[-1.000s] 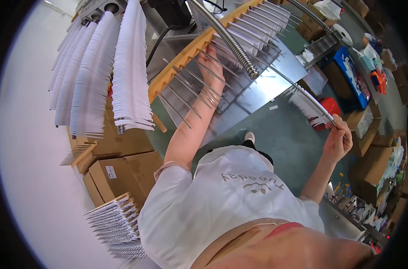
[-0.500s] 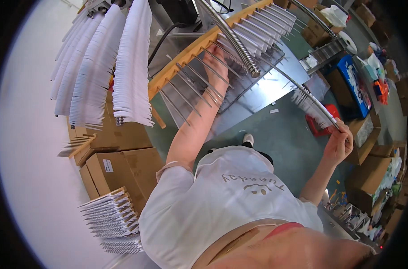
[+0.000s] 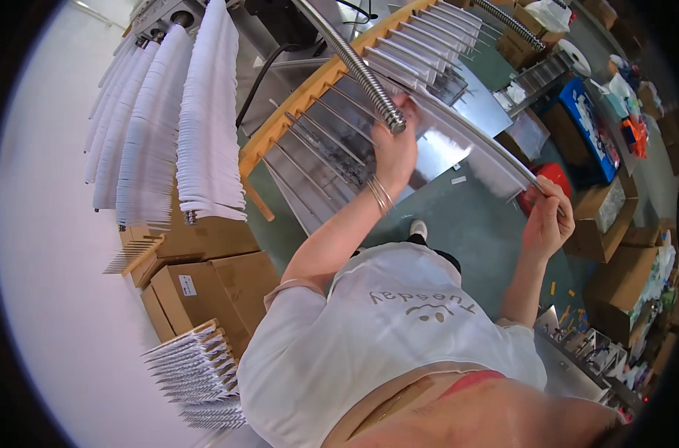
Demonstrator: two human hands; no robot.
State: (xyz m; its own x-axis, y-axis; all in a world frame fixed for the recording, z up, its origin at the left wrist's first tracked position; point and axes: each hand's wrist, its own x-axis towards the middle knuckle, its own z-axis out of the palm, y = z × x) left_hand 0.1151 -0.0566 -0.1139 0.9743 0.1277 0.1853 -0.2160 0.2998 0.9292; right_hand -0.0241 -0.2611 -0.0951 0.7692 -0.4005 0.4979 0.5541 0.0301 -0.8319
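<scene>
A long, slightly bowed row of thin white plastic pieces (image 3: 477, 142) stretches between my two hands. My left hand (image 3: 394, 153), with thin bangles on the wrist, is raised to the rack and closed on the row's far end. My right hand (image 3: 548, 222) is closed on the near end, lower and to the right. Behind my left hand slants the rack, an orange wooden bar (image 3: 310, 89) with several bare metal rods (image 3: 310, 145) sticking out. A flexible metal hose (image 3: 362, 71) ends just above my left hand.
Thick bundles of white pieces (image 3: 205, 127) hang at the upper left. Cardboard boxes (image 3: 205, 284) stand below them, with loose stacks of white pieces (image 3: 198, 366) on the floor. A red object (image 3: 552, 175), a blue crate (image 3: 589, 127) and more cartons (image 3: 627, 284) lie to the right.
My left hand has shifted right along the rods to the far end of the white row. The row now spans both hands. My right hand has barely moved.
</scene>
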